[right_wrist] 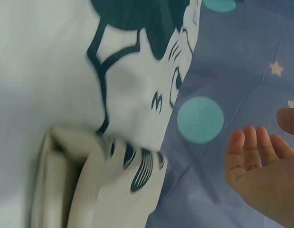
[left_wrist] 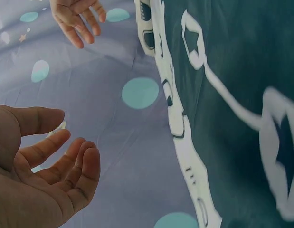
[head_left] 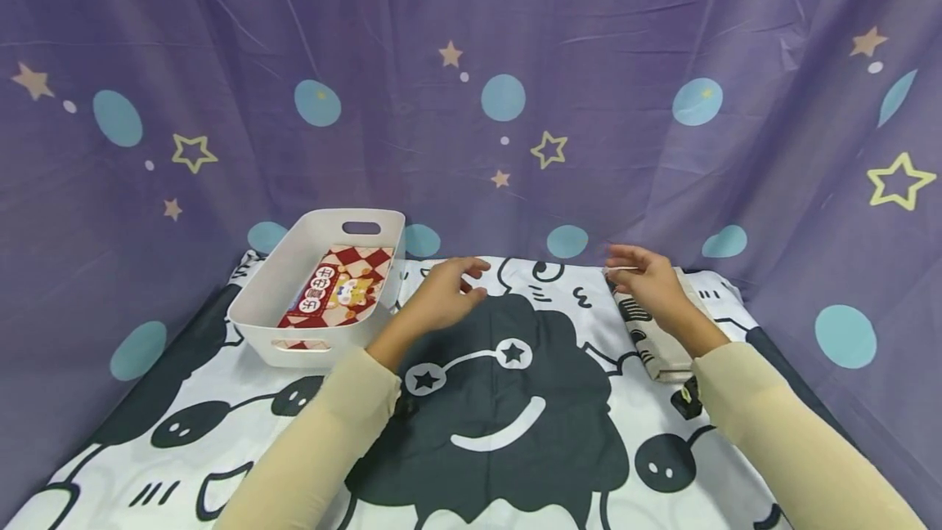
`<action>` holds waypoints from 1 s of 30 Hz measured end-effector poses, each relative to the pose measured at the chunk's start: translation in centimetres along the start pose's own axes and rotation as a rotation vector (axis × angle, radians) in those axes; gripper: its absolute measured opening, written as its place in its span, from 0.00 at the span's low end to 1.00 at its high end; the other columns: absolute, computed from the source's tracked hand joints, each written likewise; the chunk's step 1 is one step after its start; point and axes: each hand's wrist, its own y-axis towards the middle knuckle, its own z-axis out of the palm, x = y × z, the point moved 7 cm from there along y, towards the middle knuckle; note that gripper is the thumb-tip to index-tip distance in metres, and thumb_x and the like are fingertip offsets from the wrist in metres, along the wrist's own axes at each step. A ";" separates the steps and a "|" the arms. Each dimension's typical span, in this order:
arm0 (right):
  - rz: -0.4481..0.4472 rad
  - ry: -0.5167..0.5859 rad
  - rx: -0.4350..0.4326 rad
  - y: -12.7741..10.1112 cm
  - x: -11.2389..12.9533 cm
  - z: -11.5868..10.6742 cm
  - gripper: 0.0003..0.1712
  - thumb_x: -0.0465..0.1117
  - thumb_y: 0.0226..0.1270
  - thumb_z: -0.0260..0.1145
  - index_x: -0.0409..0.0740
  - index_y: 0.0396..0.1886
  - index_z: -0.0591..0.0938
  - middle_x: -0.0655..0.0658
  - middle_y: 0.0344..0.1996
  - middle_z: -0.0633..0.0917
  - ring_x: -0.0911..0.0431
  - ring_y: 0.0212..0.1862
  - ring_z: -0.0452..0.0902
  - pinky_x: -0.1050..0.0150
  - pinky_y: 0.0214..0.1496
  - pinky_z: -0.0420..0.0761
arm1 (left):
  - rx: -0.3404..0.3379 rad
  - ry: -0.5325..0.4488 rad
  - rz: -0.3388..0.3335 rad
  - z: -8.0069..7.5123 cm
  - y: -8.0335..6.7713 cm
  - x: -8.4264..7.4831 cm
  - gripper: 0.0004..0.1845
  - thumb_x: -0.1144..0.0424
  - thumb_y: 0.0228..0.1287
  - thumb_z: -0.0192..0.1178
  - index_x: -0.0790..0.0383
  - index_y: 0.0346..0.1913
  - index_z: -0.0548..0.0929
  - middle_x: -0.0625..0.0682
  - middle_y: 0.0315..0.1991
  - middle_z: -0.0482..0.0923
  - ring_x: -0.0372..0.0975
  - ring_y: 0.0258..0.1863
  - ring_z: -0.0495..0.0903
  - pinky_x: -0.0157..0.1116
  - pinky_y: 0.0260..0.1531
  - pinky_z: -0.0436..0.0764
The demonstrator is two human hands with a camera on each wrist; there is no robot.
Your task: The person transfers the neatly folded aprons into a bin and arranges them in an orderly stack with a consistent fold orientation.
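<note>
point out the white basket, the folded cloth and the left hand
white basket [head_left: 259,301], head view, on its bare left wall
folded cloth [head_left: 655,346], head view, on the cloth's near end beside the right wrist
left hand [head_left: 441,297], head view, on the back of the hand

Box [head_left: 337,294] in bin [head_left: 274,298], far left of folded cloth [head_left: 657,339]

1. We see both forearms in cream sleeves reaching forward from 6 o'clock, converging slightly toward 12.
2. Our left hand [head_left: 444,294] hovers at about 11 o'clock from the view's centre, fingers loosely curled and relaxed, gripping nothing.
3. Our right hand [head_left: 646,285] sits at about 2 o'clock, well apart from the left, palm turned inward, fingers relaxed and empty.
</note>
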 end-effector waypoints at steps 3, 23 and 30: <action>0.011 -0.011 -0.021 -0.3 -0.7 -1.4 0.28 0.30 0.74 0.59 0.29 0.71 0.70 0.31 0.57 0.80 0.70 0.44 0.80 0.70 0.47 0.84 | 0.015 -0.017 -0.016 1.2 0.4 -0.2 0.21 0.68 0.68 0.64 0.65 0.64 0.80 0.61 0.55 0.82 0.48 0.45 0.87 0.43 0.45 0.85; 0.043 -0.170 -0.074 -2.0 -4.7 -6.8 0.30 0.32 0.73 0.61 0.24 0.71 0.68 0.35 0.52 0.83 0.75 0.40 0.77 0.66 0.42 0.85 | 0.129 -0.258 -0.134 7.2 2.5 -0.1 0.19 0.65 0.71 0.63 0.59 0.63 0.81 0.56 0.55 0.82 0.49 0.55 0.81 0.43 0.49 0.82; 0.067 -0.209 -0.079 -2.3 -6.1 -8.5 0.28 0.32 0.74 0.59 0.23 0.70 0.68 0.32 0.51 0.82 0.75 0.38 0.76 0.65 0.40 0.85 | 0.130 -0.289 -0.147 8.9 3.3 -0.5 0.19 0.67 0.70 0.63 0.60 0.62 0.82 0.55 0.53 0.83 0.48 0.56 0.80 0.43 0.52 0.82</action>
